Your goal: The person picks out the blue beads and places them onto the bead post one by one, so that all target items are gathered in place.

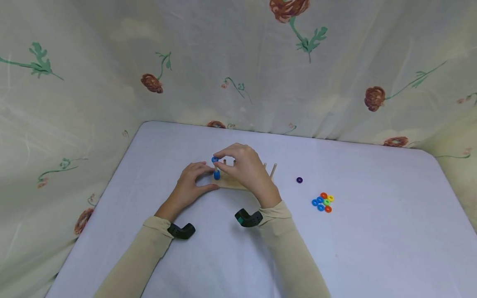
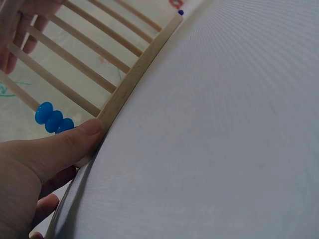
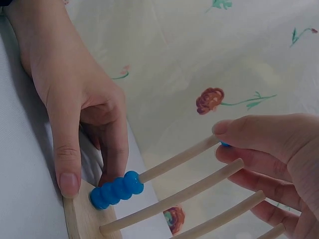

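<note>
A wooden peg board with a row of upright pegs stands on the white table. My left hand grips its left end, thumb on the front edge and fingers behind. Several blue beads are stacked at the bottom of the leftmost peg. At that peg's top, my right hand pinches another blue bead between thumb and index finger. In the right wrist view the fingers mostly cover this bead, so I cannot tell how far the peg enters it. The right hand hides some pegs in the head view.
Right of the board, a dark purple bead lies alone on the table. Farther right sits a cluster of loose ring beads in blue, red, yellow and green. A flowered cloth hangs behind the table.
</note>
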The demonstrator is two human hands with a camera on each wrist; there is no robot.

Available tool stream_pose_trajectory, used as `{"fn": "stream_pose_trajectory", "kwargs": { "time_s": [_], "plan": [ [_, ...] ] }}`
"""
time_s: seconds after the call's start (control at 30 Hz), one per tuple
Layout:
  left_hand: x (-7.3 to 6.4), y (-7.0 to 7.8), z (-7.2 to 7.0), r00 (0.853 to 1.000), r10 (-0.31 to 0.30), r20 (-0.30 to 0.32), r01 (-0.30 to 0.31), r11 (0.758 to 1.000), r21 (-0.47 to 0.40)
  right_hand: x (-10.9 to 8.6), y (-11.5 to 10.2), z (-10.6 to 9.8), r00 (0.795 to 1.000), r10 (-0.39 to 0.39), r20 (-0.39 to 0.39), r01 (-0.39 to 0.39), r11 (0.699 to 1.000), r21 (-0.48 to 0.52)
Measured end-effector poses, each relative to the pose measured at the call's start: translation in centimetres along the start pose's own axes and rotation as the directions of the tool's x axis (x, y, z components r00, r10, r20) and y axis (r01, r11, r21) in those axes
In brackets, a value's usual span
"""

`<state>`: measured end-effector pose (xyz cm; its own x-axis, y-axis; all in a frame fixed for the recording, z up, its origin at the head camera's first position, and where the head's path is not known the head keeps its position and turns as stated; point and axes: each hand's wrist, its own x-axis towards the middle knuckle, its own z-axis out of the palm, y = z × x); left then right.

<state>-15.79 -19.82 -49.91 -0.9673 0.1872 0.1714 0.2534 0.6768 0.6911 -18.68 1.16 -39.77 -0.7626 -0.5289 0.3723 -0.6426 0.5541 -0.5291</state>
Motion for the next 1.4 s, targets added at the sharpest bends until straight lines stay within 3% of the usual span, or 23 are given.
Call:
{"fn": "stream_pose_trajectory", "kwargs": {
  "time_s": [0.33, 0.7, 1.4],
  "plan": [
    [0.0, -0.2, 0.0, 1.0, 0.015, -0.012, -0.015, 1.0, -0.002, 0.0, -0.1, -0.1, 1.0, 0.0, -0.003, 0.0, 1.0, 0.006],
    [-0.1, 0.0, 0.1, 1.0, -0.002, -0.006, 0.002, 1.0, 0.003, 0.0, 0.4, 0.0, 0.997, -0.051, -0.058, 0.053, 0.998, 0.037],
    [0.0, -0.2, 0.1, 1.0, 0.015, -0.012, -0.014, 1.0, 0.028, -0.7, 0.5, -1.2, 0.998, -0.001, -0.06, 0.003, 0.999, 0.037]
  ]
}}
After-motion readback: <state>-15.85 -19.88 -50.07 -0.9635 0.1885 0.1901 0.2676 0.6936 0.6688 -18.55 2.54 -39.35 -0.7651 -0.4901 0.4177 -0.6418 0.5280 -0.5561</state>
